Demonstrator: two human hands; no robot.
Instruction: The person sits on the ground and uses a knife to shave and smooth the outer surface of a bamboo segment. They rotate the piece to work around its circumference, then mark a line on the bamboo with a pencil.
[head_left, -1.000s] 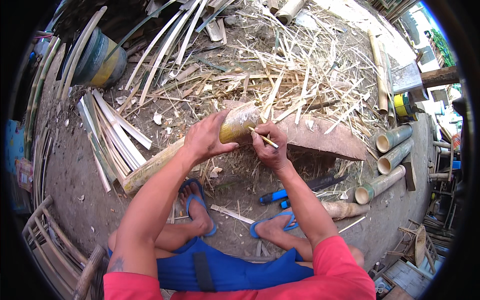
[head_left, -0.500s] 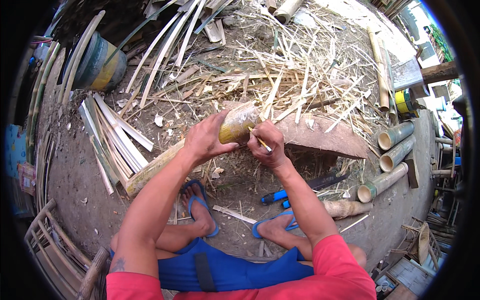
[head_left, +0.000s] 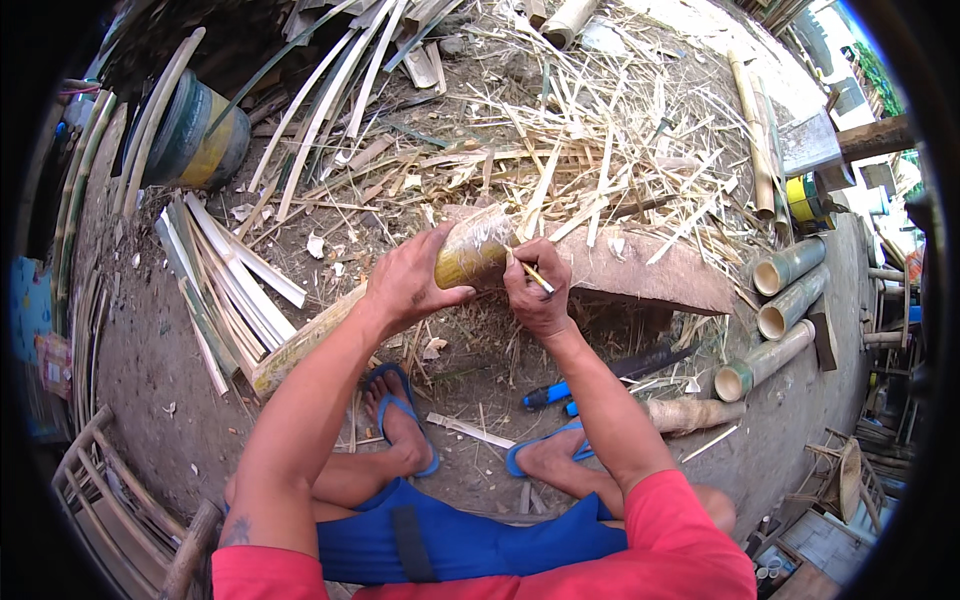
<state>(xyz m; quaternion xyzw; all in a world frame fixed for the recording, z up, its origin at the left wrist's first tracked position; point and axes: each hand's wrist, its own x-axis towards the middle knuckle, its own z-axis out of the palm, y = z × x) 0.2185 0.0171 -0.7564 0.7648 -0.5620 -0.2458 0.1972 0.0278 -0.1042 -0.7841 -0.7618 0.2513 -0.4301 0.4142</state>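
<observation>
My left hand (head_left: 408,275) is closed round the left side of a short yellow-green bamboo piece (head_left: 468,262), thumb pressed along its near face. Pale scraped patches show on the bamboo's upper surface. Between the thumb and fingers of my right hand (head_left: 540,295) is a slim yellow pencil (head_left: 537,277), its light-coloured rear end toward me. The pencil's tip is at the bamboo's right edge, partly hidden by my fingers, so I cannot tell whether it touches. Behind and right of the bamboo lies a thick brown wooden plank (head_left: 655,272).
A bamboo pole (head_left: 312,338) lies left of my hands, beside a bundle of split strips (head_left: 235,280). Tools with blue handles (head_left: 546,395) rest near my right foot. Cut bamboo tubes (head_left: 775,362) lie at right. Shavings (head_left: 590,130) cover the ground beyond; a bucket (head_left: 205,135) stands far left.
My right hand has shifted slightly, and the pencil's tip has moved a little right, to the bamboo's edge. The left hand keeps its hold on the bamboo piece.
</observation>
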